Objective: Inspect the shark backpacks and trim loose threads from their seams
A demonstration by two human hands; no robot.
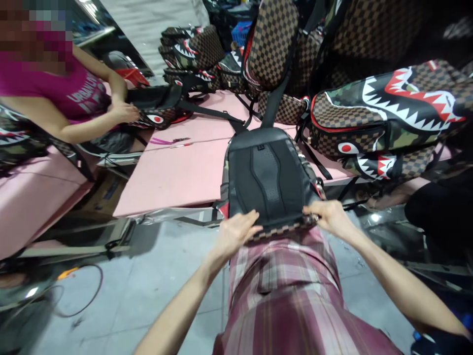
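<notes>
A backpack [268,180] lies face down on the pink table [177,175], its black padded back panel up and its bottom edge hanging over the table's near edge against my plaid shirt. My left hand [236,231] grips the bottom left corner with fingers curled over the checkered trim. My right hand [327,217] holds the bottom right corner the same way. Black shoulder straps [275,101] run away from me toward the pile behind.
Finished shark-mouth backpacks [384,113] are stacked at right and at the back [192,49]. A co-worker in a magenta shirt [74,93] handles another bag [158,106] at the left. Scissors and a pen [172,142] lie mid-table. Grey floor and a cable [84,296] are below left.
</notes>
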